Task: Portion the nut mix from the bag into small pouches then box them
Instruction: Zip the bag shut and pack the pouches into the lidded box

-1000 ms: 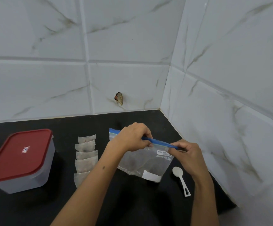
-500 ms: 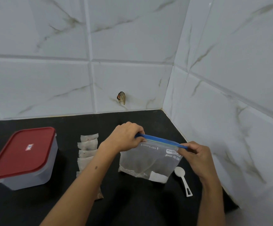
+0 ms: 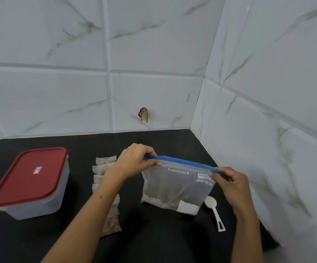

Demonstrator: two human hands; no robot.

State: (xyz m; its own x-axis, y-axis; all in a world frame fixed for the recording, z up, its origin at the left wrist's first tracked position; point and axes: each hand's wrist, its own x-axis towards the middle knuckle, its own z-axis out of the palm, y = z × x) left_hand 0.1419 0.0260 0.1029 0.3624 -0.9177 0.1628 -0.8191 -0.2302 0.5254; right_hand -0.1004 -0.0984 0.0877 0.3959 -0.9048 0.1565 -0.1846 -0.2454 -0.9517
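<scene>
Head view: a clear plastic zip bag [image 3: 176,186] with a blue seal strip is held upright on the black countertop [image 3: 154,240], pinched at its top corners by the left hand [image 3: 135,160] and right hand [image 3: 231,181]. A row of small filled pouches [image 3: 104,171] lies just left, a red-lidded clear plastic box [image 3: 30,181] farther left.

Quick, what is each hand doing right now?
Left hand: pinching the left end of the bag at its blue zip strip.
Right hand: pinching the right end of the same strip.
</scene>
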